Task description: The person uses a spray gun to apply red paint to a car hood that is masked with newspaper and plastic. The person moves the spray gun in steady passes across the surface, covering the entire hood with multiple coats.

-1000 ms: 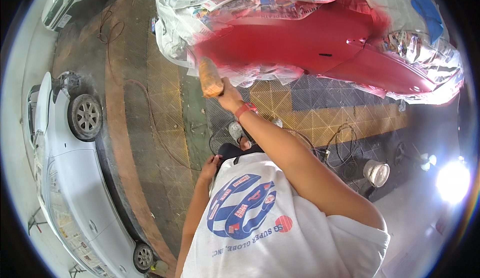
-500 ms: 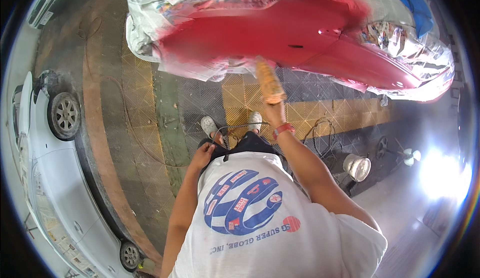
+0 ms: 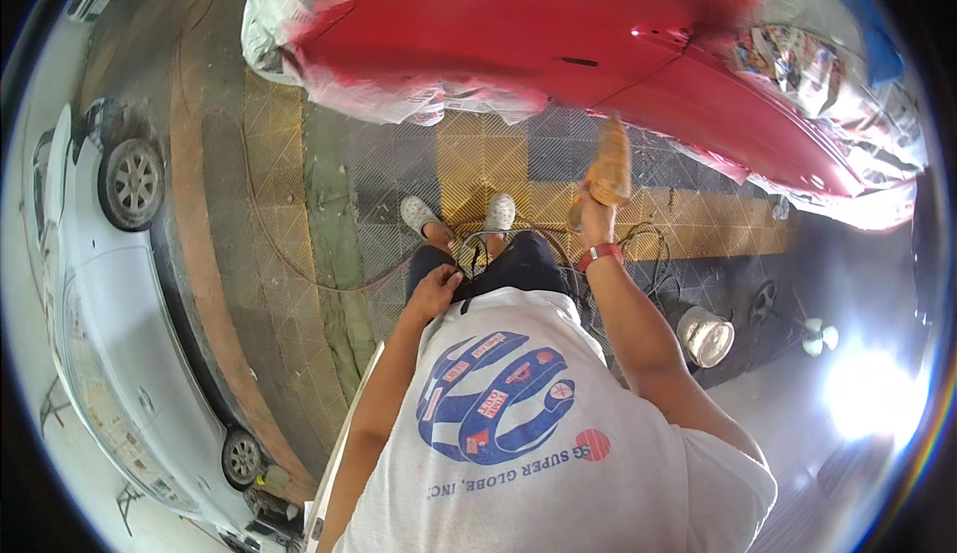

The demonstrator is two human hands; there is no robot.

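Observation:
My right hand (image 3: 597, 220) is wrapped round a spray gun (image 3: 611, 172) with a tan-orange, paint-stained covering. The gun points away from me, towards the lower edge of a red car body panel (image 3: 518, 30), apart from it. Its nozzle is blurred. Down by my waist, my left hand (image 3: 436, 290) is closed in front of my dark shorts, its fingers at a dark air hose (image 3: 528, 229) that loops past my legs. The red panel shows a dark slot, and paper and plastic masking (image 3: 389, 105) dusted with red surrounds it.
A silver car (image 3: 140, 344) stands at the left. Coiled hose (image 3: 653, 249) lies right of my feet, near a white bucket-like container (image 3: 706, 337) and a small fan (image 3: 817, 337). A bright lamp (image 3: 877, 394) glares at the right. Another thin hose (image 3: 254, 224) crosses the tiled floor (image 3: 488, 149).
My right hand has moved to the right with the spray gun, along the panel's lower edge. The red panel sits higher in view, and my left hand remains by my waist.

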